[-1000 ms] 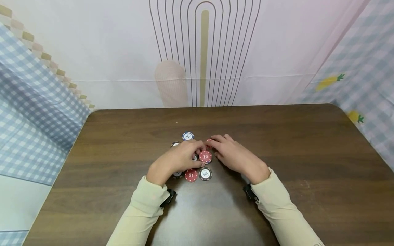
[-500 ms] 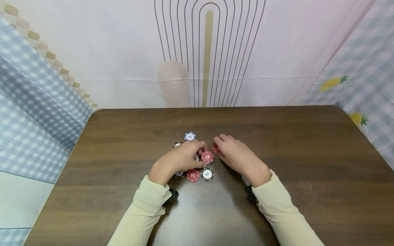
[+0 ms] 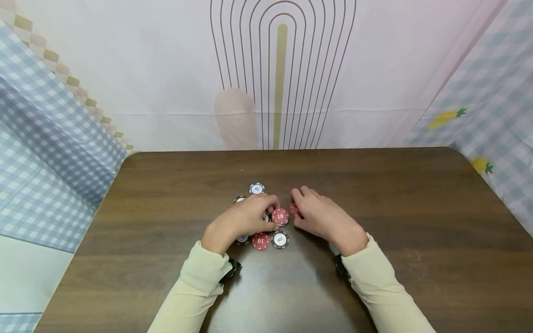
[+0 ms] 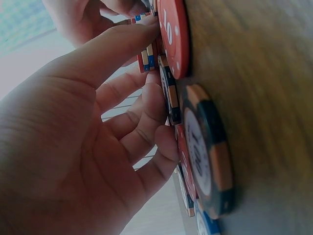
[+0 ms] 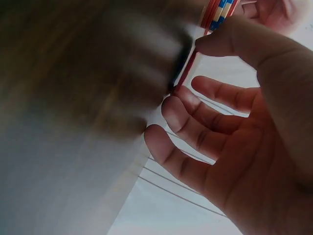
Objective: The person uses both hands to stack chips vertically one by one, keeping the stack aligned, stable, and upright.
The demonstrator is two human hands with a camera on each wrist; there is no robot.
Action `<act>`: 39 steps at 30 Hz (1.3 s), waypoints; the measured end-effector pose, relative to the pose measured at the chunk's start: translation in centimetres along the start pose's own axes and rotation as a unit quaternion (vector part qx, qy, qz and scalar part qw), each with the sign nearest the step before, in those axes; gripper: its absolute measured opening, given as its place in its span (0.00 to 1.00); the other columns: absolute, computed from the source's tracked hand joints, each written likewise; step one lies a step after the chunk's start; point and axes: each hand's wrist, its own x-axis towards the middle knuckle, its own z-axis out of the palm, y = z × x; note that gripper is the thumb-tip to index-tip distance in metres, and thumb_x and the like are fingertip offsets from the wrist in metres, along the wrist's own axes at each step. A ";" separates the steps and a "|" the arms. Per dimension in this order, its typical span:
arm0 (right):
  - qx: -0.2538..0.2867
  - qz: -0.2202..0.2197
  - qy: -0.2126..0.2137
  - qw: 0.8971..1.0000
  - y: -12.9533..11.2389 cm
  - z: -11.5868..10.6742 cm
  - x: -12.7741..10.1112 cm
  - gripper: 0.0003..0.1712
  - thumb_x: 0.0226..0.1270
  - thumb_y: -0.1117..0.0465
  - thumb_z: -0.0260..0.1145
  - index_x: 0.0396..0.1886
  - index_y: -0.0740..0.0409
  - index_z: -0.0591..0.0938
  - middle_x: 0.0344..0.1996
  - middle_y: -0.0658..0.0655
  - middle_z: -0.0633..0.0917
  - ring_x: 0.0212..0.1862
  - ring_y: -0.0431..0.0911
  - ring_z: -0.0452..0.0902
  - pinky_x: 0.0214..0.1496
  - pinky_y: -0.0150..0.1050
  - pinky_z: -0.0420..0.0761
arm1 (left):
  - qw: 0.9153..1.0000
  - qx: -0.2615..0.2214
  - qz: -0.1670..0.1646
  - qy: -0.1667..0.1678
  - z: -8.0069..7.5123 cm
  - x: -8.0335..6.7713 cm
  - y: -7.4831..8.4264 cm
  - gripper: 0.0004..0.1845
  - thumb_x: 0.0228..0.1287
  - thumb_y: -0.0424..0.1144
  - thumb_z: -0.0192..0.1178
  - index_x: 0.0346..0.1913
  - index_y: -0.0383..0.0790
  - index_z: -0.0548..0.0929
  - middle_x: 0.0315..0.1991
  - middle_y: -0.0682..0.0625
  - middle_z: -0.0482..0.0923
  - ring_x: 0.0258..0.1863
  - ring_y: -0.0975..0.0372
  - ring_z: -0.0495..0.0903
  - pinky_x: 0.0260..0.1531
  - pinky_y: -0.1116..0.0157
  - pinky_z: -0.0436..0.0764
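Early stage: right hand (image 3: 322, 219) pinches a red chip (image 3: 294, 209), left hand (image 3: 241, 219) grips chips mid-cluster, other chips (image 3: 270, 233) loose on the table (image 3: 416, 208)

A dark brown wooden table (image 3: 416, 208) with rounded far corners fills the lower part of the head view, its grain running side to side and a soft sheen on the near middle. Behind its far edge hangs a pale white backdrop (image 3: 374, 69) printed with a set of thin nested dark arches (image 3: 250, 69) around an upright gold bar (image 3: 280, 83), and a faint beige rounded shape (image 3: 235, 118) beside them. To the left, a blue and white checked cloth (image 3: 46, 162) slopes down, edged by a beige checker strip (image 3: 79, 90). To the right hangs a paler checked cloth (image 3: 495, 101) with small yellow pineapple prints (image 3: 447, 117). Light is soft and even.
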 end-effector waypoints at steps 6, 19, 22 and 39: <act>-0.007 -0.001 -0.005 1.000 0.1 -0.1 -0.2 0.10 0.63 0.61 0.69 0.38 0.60 0.77 0.33 0.55 0.73 0.32 0.46 0.70 0.33 0.40 0.78 | 1.000 0.000 -0.002 0.002 0.0 0.0 0.0 0.17 0.63 0.38 0.76 0.51 0.41 0.83 0.41 0.53 0.81 0.35 0.64 0.77 0.40 0.66 0.79; -0.019 -0.006 -0.013 1.000 -0.2 -0.8 -0.5 0.10 0.64 0.56 0.71 0.31 0.55 0.80 0.30 0.52 0.75 0.28 0.44 0.70 0.29 0.40 0.75 | 1.000 -0.018 -0.016 -0.001 0.1 -0.3 0.2 0.16 0.63 0.37 0.76 0.50 0.42 0.83 0.40 0.53 0.80 0.35 0.64 0.77 0.38 0.66 0.79; -0.018 -0.014 -0.004 1.000 -0.3 -1.0 -0.6 0.10 0.64 0.56 0.71 0.31 0.54 0.80 0.29 0.51 0.76 0.28 0.44 0.71 0.29 0.41 0.76 | 1.000 -0.018 -0.020 -0.001 0.1 -0.2 0.2 0.16 0.63 0.38 0.76 0.50 0.43 0.83 0.40 0.54 0.80 0.35 0.64 0.77 0.38 0.66 0.79; -0.011 -0.056 0.061 0.997 -1.9 -0.9 -0.3 0.13 0.62 0.58 0.73 0.40 0.57 0.77 0.28 0.47 0.77 0.25 0.41 0.70 0.27 0.39 0.74 | 1.000 0.003 -0.012 -0.001 0.1 0.0 0.1 0.15 0.62 0.38 0.75 0.48 0.43 0.81 0.41 0.53 0.81 0.36 0.63 0.78 0.41 0.62 0.80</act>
